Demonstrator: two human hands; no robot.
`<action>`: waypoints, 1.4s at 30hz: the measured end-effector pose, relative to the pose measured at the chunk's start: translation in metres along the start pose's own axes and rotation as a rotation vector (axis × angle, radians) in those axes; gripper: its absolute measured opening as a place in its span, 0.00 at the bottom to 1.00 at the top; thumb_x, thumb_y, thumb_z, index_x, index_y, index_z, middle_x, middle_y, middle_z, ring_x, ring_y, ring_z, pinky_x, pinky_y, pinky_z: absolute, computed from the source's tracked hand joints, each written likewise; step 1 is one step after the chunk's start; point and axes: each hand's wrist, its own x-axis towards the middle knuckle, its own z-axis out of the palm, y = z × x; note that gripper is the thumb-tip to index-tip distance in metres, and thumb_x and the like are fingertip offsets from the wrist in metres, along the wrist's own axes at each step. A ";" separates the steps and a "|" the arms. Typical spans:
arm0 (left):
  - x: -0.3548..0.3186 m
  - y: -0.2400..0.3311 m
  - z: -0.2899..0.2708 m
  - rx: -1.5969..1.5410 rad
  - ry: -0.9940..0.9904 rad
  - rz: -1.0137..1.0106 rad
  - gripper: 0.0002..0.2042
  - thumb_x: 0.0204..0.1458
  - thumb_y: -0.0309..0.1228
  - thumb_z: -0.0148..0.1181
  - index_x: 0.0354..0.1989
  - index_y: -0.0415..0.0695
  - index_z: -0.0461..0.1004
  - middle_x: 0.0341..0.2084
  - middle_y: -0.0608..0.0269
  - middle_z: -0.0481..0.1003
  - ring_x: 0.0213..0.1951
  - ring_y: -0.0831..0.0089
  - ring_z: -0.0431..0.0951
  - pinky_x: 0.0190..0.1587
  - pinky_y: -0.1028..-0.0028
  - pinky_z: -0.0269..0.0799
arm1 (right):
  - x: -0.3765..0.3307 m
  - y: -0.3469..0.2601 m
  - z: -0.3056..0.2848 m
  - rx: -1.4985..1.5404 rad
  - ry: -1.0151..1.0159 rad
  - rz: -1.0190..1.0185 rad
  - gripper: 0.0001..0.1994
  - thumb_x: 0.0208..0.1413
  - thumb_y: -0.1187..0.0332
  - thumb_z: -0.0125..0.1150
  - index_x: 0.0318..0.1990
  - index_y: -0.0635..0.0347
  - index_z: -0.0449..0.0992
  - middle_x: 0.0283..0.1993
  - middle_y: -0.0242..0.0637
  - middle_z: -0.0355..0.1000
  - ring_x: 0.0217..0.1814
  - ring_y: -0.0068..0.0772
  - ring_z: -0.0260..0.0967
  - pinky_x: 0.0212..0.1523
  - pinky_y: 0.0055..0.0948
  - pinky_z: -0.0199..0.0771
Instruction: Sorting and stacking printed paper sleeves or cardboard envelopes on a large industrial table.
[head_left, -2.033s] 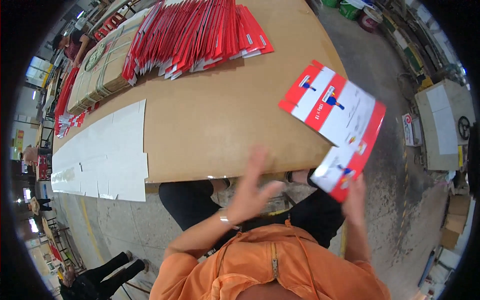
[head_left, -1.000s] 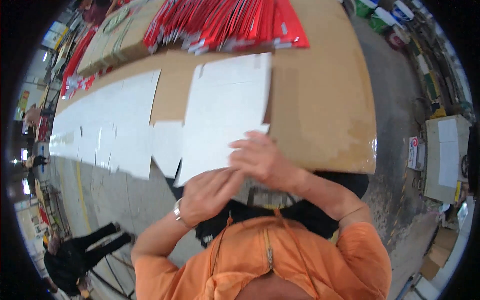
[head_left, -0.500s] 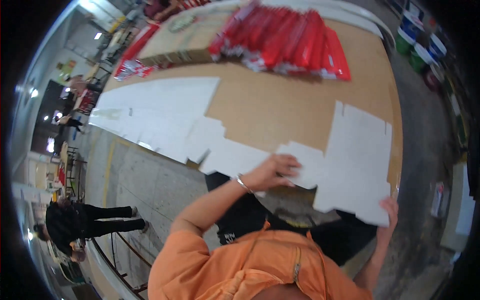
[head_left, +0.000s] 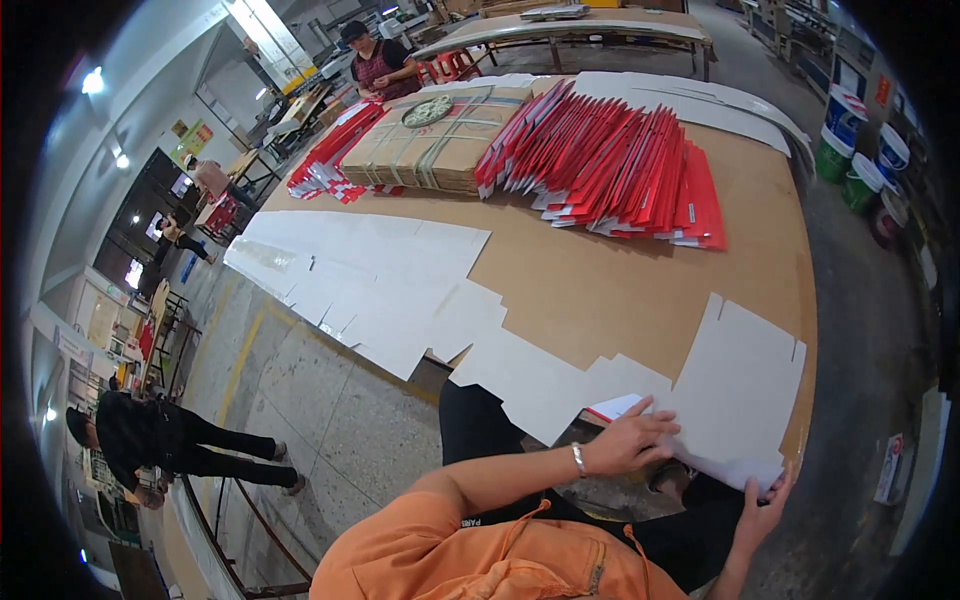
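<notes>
Step in hand, as I read it: turning up the near edge of a white die-cut cardboard sheet [head_left: 742, 385], which lies plain side up at the near right corner of the brown cardboard-covered worktop [head_left: 570, 290], its near edge out over the person's lap. Left hand [head_left: 628, 444]: fingers spread loosely on the near left part, pinching nothing I can see. Right hand [head_left: 766, 512]: grip pinching the near right corner between thumb and fingers, edge curled up there. Next move seems to call for an even lift along the crease, left hand pressing the card flat.

In the way: more white cut sheets [head_left: 370, 280] run left from the held one; can't tell overlap from butting at the join. A small red-edged flap [head_left: 608, 408] shows beside the left hand.

Around: fanned row of red folded cards [head_left: 615, 170], strapped brown cardboard bundle [head_left: 420, 155] with a pale green coil [head_left: 427, 112] on top, co-worker in black [head_left: 150, 440] off left, plastic buckets [head_left: 848, 150] off right.
</notes>
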 end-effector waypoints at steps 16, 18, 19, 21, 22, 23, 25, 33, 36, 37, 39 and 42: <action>0.037 0.039 0.045 0.355 -0.062 0.087 0.47 0.45 0.48 0.61 0.68 0.30 0.47 0.71 0.47 0.45 0.73 0.56 0.41 0.69 0.42 0.30 | -0.063 -0.027 0.101 1.077 -0.191 0.557 0.22 0.65 0.56 0.51 0.58 0.63 0.68 0.52 0.36 0.72 0.49 0.31 0.69 0.49 0.32 0.68; 0.030 0.028 0.050 0.355 0.066 0.038 0.51 0.39 0.51 0.65 0.68 0.32 0.47 0.71 0.44 0.44 0.73 0.54 0.39 0.71 0.47 0.30 | -0.046 0.016 0.101 0.736 -0.146 0.293 0.19 0.65 0.59 0.52 0.53 0.68 0.73 0.43 0.40 0.76 0.43 0.34 0.73 0.46 0.35 0.71; 0.021 0.028 0.040 0.432 0.075 -0.024 0.54 0.37 0.53 0.67 0.69 0.33 0.46 0.71 0.46 0.44 0.73 0.55 0.39 0.71 0.48 0.29 | -0.035 0.002 0.086 0.320 -0.037 0.055 0.19 0.65 0.63 0.51 0.47 0.76 0.74 0.35 0.50 0.77 0.38 0.46 0.74 0.44 0.39 0.72; 0.016 0.009 0.057 0.802 0.273 0.095 0.57 0.34 0.56 0.68 0.69 0.34 0.45 0.71 0.49 0.44 0.73 0.56 0.39 0.71 0.48 0.28 | -0.008 0.013 0.066 -0.058 0.170 -0.279 0.19 0.65 0.65 0.50 0.48 0.81 0.71 0.41 0.58 0.75 0.43 0.55 0.72 0.46 0.41 0.70; 0.018 0.014 0.060 0.798 0.287 0.044 0.57 0.34 0.56 0.68 0.69 0.34 0.45 0.71 0.49 0.44 0.73 0.56 0.39 0.71 0.48 0.28 | 0.001 0.017 0.061 -0.064 0.123 -0.301 0.19 0.65 0.65 0.50 0.48 0.81 0.71 0.41 0.58 0.75 0.43 0.55 0.72 0.46 0.41 0.70; 0.023 0.019 0.060 0.575 0.191 0.080 0.58 0.34 0.57 0.68 0.69 0.35 0.45 0.71 0.50 0.44 0.73 0.56 0.39 0.71 0.48 0.28 | 0.009 0.018 0.057 -0.186 0.122 -0.416 0.19 0.66 0.66 0.48 0.51 0.80 0.70 0.46 0.60 0.73 0.47 0.59 0.70 0.48 0.42 0.70; 0.019 0.019 0.058 0.354 0.112 0.111 0.58 0.33 0.58 0.68 0.70 0.36 0.45 0.71 0.50 0.44 0.73 0.56 0.39 0.71 0.48 0.27 | 0.010 0.002 0.065 -0.213 0.153 -0.584 0.18 0.65 0.71 0.45 0.59 0.73 0.66 0.61 0.59 0.65 0.59 0.59 0.65 0.58 0.43 0.65; -0.105 -0.024 -0.039 0.371 0.072 -0.144 0.39 0.38 0.17 0.58 0.65 0.34 0.56 0.65 0.49 0.57 0.68 0.55 0.56 0.69 0.63 0.52 | 0.050 -0.018 0.058 -0.432 -0.274 -0.882 0.24 0.58 0.82 0.39 0.63 0.65 0.65 0.67 0.49 0.61 0.70 0.50 0.55 0.70 0.44 0.51; -0.112 -0.035 -0.082 0.210 0.188 -0.098 0.25 0.35 0.14 0.57 0.48 0.39 0.73 0.51 0.53 0.73 0.55 0.56 0.73 0.54 0.65 0.73 | 0.052 -0.020 0.055 -0.446 -0.285 -0.794 0.27 0.54 0.86 0.40 0.63 0.64 0.65 0.66 0.47 0.61 0.70 0.47 0.56 0.70 0.41 0.53; -0.103 -0.038 -0.091 0.132 0.219 -0.053 0.23 0.32 0.15 0.57 0.43 0.41 0.74 0.45 0.57 0.73 0.49 0.57 0.74 0.49 0.66 0.74 | 0.053 -0.019 0.054 -0.437 -0.275 -0.802 0.28 0.52 0.87 0.40 0.63 0.63 0.65 0.67 0.47 0.61 0.70 0.46 0.56 0.70 0.40 0.53; -0.091 -0.054 -0.099 0.038 0.247 -0.068 0.14 0.37 0.18 0.61 0.37 0.40 0.77 0.35 0.58 0.74 0.40 0.58 0.76 0.41 0.65 0.74 | 0.056 -0.016 0.056 -0.392 -0.272 -0.747 0.30 0.51 0.88 0.39 0.64 0.62 0.63 0.67 0.47 0.61 0.70 0.47 0.56 0.70 0.40 0.53; -0.075 -0.066 -0.088 -0.110 0.339 -0.312 0.05 0.44 0.25 0.63 0.30 0.40 0.78 0.25 0.57 0.72 0.31 0.60 0.74 0.33 0.65 0.71 | 0.047 -0.016 0.055 -0.300 -0.225 -0.659 0.33 0.48 0.89 0.39 0.66 0.60 0.61 0.68 0.47 0.59 0.71 0.47 0.55 0.70 0.39 0.53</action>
